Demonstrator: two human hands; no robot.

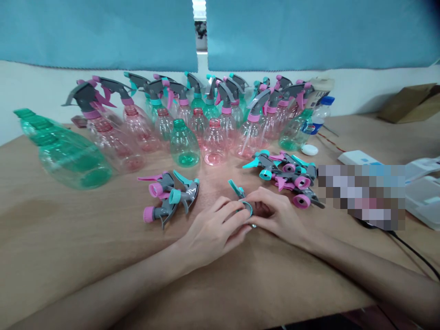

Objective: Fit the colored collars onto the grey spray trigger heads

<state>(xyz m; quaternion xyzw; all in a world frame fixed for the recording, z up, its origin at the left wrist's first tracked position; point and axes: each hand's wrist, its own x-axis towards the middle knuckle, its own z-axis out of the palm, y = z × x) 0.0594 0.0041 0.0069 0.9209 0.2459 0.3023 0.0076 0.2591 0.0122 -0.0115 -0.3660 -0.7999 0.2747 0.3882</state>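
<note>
Between both hands, just above the table, is a grey and teal trigger sprayer head (236,187); its teal trigger points up and its collar shows between the fingers. My left hand (220,224) closes on it from the left, fingers bent over the collar. From the right, my right hand (280,217) pinches the same sprayer head, and its fingertips partly hide it. Left of my hands lies a small group of loose sprayer heads (187,197), pink and teal. A larger pile of sprayer heads (288,174) lies just beyond my right hand.
Green and pink spray bottles fill the back, many with heads fitted; an uncapped green bottle (185,146) and pink bottle (215,144) stand in front. Green bottles (68,156) lean at left. A blue-capped bottle (321,114), white oval object (309,150) and cardboard box (409,103) are right.
</note>
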